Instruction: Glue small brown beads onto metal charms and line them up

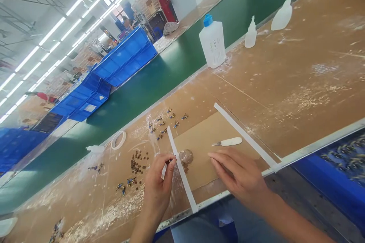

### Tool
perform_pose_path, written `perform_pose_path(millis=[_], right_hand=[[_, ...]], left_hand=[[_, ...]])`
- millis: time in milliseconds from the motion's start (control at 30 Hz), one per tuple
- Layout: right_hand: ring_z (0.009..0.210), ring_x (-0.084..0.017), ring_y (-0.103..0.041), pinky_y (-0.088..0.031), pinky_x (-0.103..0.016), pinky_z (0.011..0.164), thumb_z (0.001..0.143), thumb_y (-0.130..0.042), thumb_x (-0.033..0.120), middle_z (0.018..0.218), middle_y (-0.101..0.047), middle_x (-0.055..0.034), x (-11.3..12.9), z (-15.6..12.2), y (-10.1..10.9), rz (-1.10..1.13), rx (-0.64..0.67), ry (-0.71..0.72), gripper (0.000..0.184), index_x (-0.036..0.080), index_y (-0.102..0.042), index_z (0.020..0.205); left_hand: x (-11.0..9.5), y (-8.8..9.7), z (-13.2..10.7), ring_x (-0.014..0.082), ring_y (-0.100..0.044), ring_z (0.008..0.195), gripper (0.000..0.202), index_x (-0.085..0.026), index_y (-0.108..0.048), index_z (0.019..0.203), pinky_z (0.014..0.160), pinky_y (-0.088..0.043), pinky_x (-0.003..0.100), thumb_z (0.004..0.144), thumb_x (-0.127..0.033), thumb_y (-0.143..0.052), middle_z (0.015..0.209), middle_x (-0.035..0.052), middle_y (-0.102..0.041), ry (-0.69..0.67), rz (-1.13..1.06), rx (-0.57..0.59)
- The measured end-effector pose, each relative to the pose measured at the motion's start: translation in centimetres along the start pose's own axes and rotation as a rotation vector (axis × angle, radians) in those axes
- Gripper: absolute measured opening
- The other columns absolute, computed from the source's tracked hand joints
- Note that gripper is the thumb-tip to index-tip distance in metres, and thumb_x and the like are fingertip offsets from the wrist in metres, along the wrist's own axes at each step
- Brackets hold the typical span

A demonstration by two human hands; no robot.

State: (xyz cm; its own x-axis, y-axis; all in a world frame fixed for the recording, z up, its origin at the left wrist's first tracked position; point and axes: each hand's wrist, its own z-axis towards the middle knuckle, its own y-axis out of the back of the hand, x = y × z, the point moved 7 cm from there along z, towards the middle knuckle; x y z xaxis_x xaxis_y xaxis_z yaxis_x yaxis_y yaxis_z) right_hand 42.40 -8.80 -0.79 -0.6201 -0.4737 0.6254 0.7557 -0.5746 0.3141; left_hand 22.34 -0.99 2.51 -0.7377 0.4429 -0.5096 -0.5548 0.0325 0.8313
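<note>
My left hand [159,171] is closed in a pinch near the white tape strip [182,171]. Between its thumb and index fingertip is something small and dark, too small to name. Beside those fingertips stands a small round glass cup [186,156] with brownish contents. My right hand [239,171] hovers low over the brown board [202,136], its fingers stretched forward and nothing visible in them. Just beyond it lies a white-handled knife-like tool [230,141]. Left of my left hand are scattered small brown discs [137,163] and a cluster of small blue-and-gold figures [127,184].
More small figures [162,123] stand farther back. A roll of white tape [118,140], a large blue-capped bottle [213,41] and small squeeze bottles [251,34] line the table's far side, along a green belt [137,91]. A blue bin [322,182] sits lower right.
</note>
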Motion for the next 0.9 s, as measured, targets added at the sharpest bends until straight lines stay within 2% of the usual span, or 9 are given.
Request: perform_pose_path(millis=[300,467,567,667,800,900], right_hand=[[0.084,-0.015,-0.068,-0.057,-0.029,0.083,0.092,-0.057,0.006,0.089,-0.070,-0.0049,0.0,0.2,0.2,-0.017,-0.008,-0.011,0.020,0.017,-0.063,0.107],[0.085,-0.016,-0.068,-0.058,-0.030,0.082,0.093,-0.056,0.006,0.090,-0.071,-0.0057,0.0,0.0,0.2,-0.019,-0.006,-0.007,0.019,0.016,-0.063,0.108],[0.085,-0.015,-0.069,-0.057,-0.030,0.083,0.094,-0.055,0.008,0.091,-0.072,-0.0054,0.0,0.0,0.3,-0.039,-0.011,0.001,0.018,0.016,-0.064,0.107],[0.084,-0.015,-0.070,-0.057,-0.028,0.083,0.094,-0.056,0.009,0.090,-0.072,-0.0043,0.0,0.1,0.6,-0.053,-0.015,0.005,0.017,0.017,-0.065,0.105],[0.083,-0.014,-0.070,-0.055,-0.025,0.087,0.092,-0.060,0.008,0.090,-0.072,-0.0048,0.2,0.0,0.7,-0.081,-0.007,0.033,0.016,0.015,-0.065,0.105],[0.083,-0.014,-0.070,-0.053,-0.024,0.089,0.094,-0.059,0.013,0.092,-0.072,-0.0051,0.5,-0.3,0.4,-0.127,0.029,0.066,0.013,0.015,-0.065,0.106]], left_hand=[[-1.5,-0.4,0.7,0.0137,-0.065,0.081,0.011,-0.023,-0.064,0.093,0.073,-0.049,0.023,0.096,-0.021,-0.055,0.086,-0.0011,-0.068,-0.178,0.133,-0.005],[-1.8,-0.4,0.9,0.0137,-0.066,0.081,0.010,-0.023,-0.066,0.094,0.074,-0.049,0.023,0.095,-0.019,-0.056,0.086,-0.0005,-0.069,-0.185,0.109,-0.002],[-1.5,0.3,0.3,0.0145,-0.066,0.083,0.011,-0.023,-0.068,0.092,0.075,-0.050,0.024,0.094,-0.021,-0.057,0.087,0.0001,-0.070,-0.123,0.073,-0.023],[0.4,1.9,-1.7,0.0167,-0.066,0.083,0.011,-0.023,-0.070,0.091,0.077,-0.051,0.027,0.093,-0.028,-0.060,0.088,0.0019,-0.071,0.039,-0.007,-0.108],[5.1,4.7,-6.6,0.0175,-0.066,0.080,0.020,-0.022,-0.072,0.093,0.073,-0.053,0.028,0.088,-0.040,-0.066,0.089,0.0040,-0.071,0.317,-0.124,-0.359],[8.3,5.7,-10.3,0.0193,-0.067,0.083,0.030,-0.020,-0.072,0.091,0.076,-0.054,0.029,0.083,-0.049,-0.069,0.090,0.0053,-0.071,0.464,-0.131,-0.428]])
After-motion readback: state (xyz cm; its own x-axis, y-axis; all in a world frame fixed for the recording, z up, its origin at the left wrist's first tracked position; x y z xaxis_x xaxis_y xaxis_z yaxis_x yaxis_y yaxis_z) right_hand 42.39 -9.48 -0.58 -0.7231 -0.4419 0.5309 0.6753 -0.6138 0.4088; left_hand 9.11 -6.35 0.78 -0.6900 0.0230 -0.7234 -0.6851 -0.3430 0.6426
